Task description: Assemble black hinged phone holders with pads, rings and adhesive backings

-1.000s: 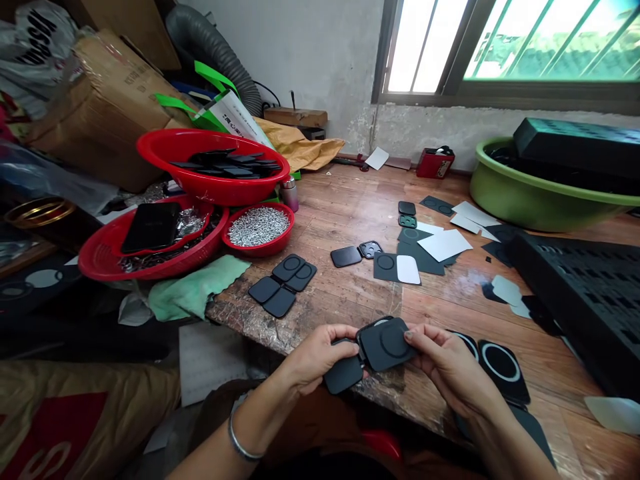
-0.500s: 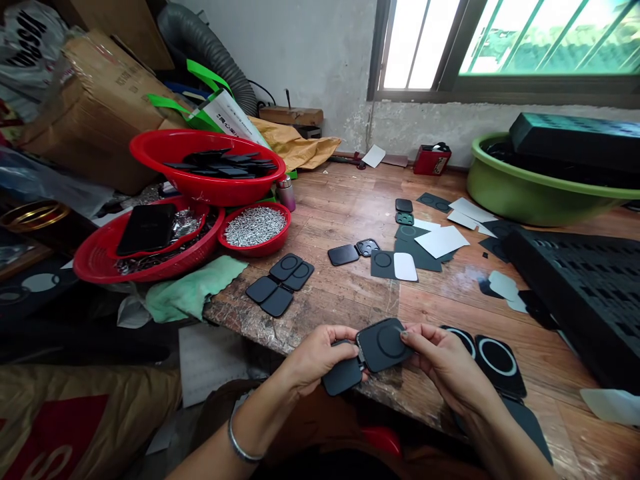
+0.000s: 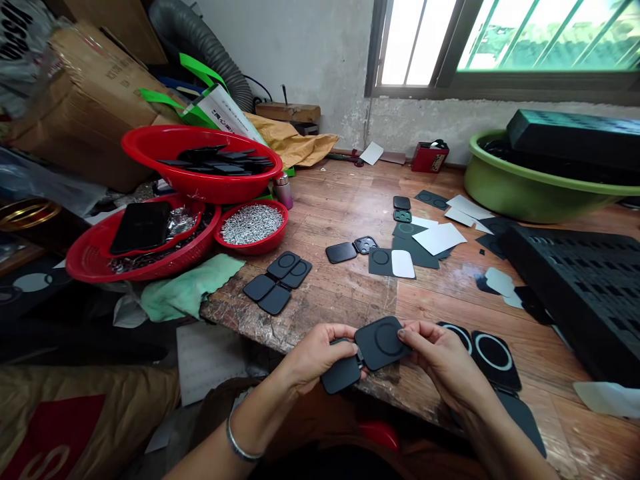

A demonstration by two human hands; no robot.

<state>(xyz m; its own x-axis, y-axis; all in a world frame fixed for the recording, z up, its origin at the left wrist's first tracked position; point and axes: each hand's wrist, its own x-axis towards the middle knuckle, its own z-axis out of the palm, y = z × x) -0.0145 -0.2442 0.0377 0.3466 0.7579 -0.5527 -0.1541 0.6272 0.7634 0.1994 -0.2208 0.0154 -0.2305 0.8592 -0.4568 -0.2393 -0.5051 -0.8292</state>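
Note:
A dark grey folding charging pad (image 3: 383,343), two hinged square panels with a ring mark on one, is held above the table's front edge. My left hand (image 3: 320,357) grips it near the hinge, thumb on top. At the ringed panel's right edge, my right hand (image 3: 433,347) pinches with thumb and fingers. Beside my right wrist lie open panels with white rings (image 3: 494,360). To the left rest two similar folding pads (image 3: 275,295) side by side. Another unfolded pad (image 3: 343,252) lies further back, near grey ring-marked sheets (image 3: 381,261).
Red basins (image 3: 200,190) at the left hold dark panels, and a smaller red bowl (image 3: 253,225) holds many screws. A green cloth (image 3: 185,293) hangs over the table edge. At right stand a green tub (image 3: 530,200) and a black foam tray (image 3: 575,293). White sheets (image 3: 440,239) lie mid-table.
The view has shifted slightly, so the table things appear a little further left and up. Both hands keep the same grip on the folding pad.

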